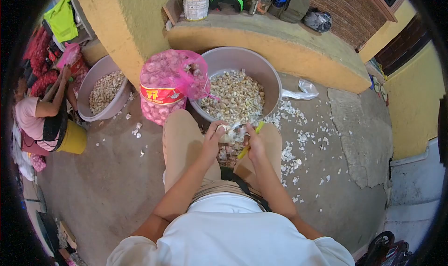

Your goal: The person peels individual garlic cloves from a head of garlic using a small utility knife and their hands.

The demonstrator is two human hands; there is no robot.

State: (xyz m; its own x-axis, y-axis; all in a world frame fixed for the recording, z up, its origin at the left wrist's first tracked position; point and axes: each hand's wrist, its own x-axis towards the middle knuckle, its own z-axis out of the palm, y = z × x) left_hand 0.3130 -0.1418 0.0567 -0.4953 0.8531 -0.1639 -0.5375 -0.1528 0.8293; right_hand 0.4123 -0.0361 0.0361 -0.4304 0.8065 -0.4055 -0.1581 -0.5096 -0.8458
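Between my knees, my left hand (213, 139) is closed around a whitish garlic bulb (225, 131), partly covered by the fingers. My right hand (255, 144) grips a slim yellow-green tool (243, 152); whether it has a blade cannot be made out. Papery white skin shows between both hands. Just beyond them stands a large grey tub (276, 75) holding many loose garlic cloves (233, 96). More skins and pieces lie below my hands, partly hidden by them. A pink mesh sack of garlic (161, 72) with a red label leans beside the tub, near my left knee.
Peelings (290, 163) litter the floor to the right. On the left, another person (39, 108) sits by a yellow bucket (73, 138) and a second tub (84, 108) of cloves. A concrete ledge (280, 37) behind carries a white bucket (196, 5), a green helmet and bags.
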